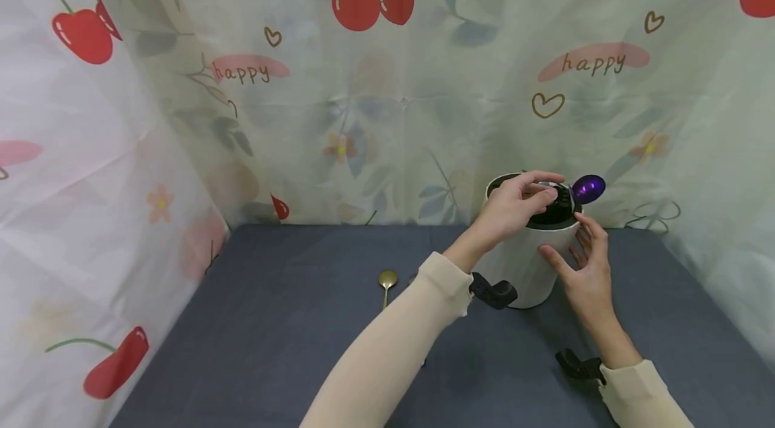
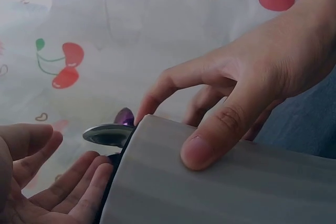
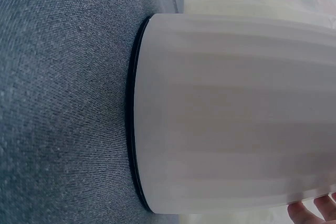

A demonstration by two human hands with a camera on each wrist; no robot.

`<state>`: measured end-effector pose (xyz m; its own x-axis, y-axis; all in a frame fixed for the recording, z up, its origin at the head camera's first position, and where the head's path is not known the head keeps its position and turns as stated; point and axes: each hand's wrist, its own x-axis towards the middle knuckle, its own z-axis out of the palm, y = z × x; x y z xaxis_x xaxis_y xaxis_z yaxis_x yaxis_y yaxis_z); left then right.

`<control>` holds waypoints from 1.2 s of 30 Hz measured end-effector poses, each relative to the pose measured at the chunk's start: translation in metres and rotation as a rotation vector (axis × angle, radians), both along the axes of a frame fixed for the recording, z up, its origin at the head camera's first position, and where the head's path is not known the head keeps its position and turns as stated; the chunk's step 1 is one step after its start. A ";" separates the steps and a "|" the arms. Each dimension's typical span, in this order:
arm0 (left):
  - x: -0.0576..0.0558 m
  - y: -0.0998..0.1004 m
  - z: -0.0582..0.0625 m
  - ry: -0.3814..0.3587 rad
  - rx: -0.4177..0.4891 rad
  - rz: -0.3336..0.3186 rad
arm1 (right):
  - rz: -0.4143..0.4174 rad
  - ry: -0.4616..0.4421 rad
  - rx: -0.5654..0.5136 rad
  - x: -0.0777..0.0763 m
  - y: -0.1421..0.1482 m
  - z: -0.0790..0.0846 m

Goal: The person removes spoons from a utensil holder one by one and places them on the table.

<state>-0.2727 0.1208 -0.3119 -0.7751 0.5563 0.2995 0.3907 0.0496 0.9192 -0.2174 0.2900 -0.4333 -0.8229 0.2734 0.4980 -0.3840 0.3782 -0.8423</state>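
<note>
The purple spoon (image 1: 589, 189) stands just beside the spread left hand (image 1: 512, 206), in the white container (image 1: 533, 273) the right hand (image 1: 588, 278) grips.

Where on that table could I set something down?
The widest bare patch of table lies between the gold spoon and the left curtain. A smaller one lies between the right hand and the right curtain. It's crowded at the white container, with the left hand and a purple spoon at its rim.
</note>
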 end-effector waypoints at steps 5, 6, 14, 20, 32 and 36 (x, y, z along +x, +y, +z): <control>-0.001 0.008 0.000 -0.015 -0.037 0.023 | -0.001 -0.001 -0.008 0.000 -0.001 0.001; -0.001 0.010 0.001 -0.013 -0.052 0.027 | 0.000 -0.001 -0.010 0.000 -0.001 0.001; -0.001 0.027 0.008 0.005 -0.212 0.067 | -0.001 -0.003 -0.023 0.001 0.001 0.001; 0.003 0.031 0.006 0.075 -0.288 0.132 | -0.002 -0.015 -0.013 0.001 0.000 0.001; 0.007 0.028 -0.004 0.204 -0.179 0.281 | 0.006 -0.023 -0.011 0.000 0.000 0.001; 0.008 0.021 -0.004 0.197 -0.095 0.260 | 0.006 -0.021 -0.016 0.001 0.000 0.000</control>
<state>-0.2643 0.1417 -0.3160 -0.8270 0.3803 0.4141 0.5236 0.2527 0.8136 -0.2163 0.2895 -0.4331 -0.8350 0.2757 0.4762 -0.3685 0.3625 -0.8561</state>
